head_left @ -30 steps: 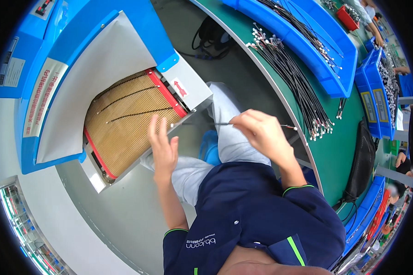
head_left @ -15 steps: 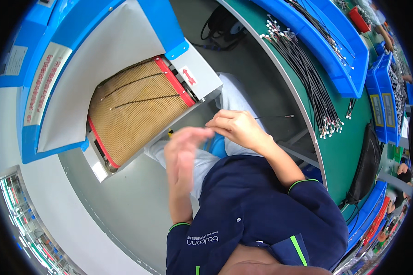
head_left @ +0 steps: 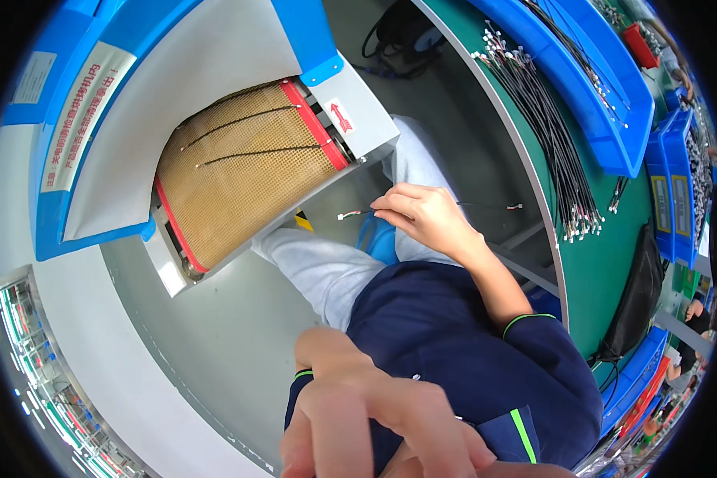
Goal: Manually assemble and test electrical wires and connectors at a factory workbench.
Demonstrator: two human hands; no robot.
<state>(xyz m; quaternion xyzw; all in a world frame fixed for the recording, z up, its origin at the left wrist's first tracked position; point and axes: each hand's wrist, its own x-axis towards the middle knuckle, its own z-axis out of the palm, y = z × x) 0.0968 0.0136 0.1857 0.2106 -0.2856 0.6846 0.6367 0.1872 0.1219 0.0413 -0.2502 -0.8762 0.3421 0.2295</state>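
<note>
My right hand (head_left: pixel 426 219) is closed around a thin black cable (head_left: pixel 359 213) above my lap. A white connector pokes out on its left, and the cable's other end stretches right toward the table edge. Close to the camera at the lower edge, my left hand (head_left: pixel 374 418) has bent, parted fingers; nothing shows in it, though its fingertips are partly hidden. To the left, two similar cables, an upper one (head_left: pixel 239 122) and a lower one (head_left: pixel 263 151), lie apart on the tan mesh conveyor belt (head_left: pixel 239 195) of a blue and white machine.
The machine's grey hood (head_left: pixel 191 95) arches over the belt. On the right, a green table (head_left: pixel 613 307) carries a bundle of black cables (head_left: pixel 546 135), a blue bin (head_left: pixel 625 147) with more cables, and a black pouch (head_left: pixel 633 287). Other people are at the far right.
My left hand has left the cable near my right hand and come down and closer to the camera. The cable's left connector end is now exposed. The whole view has shifted slightly.
</note>
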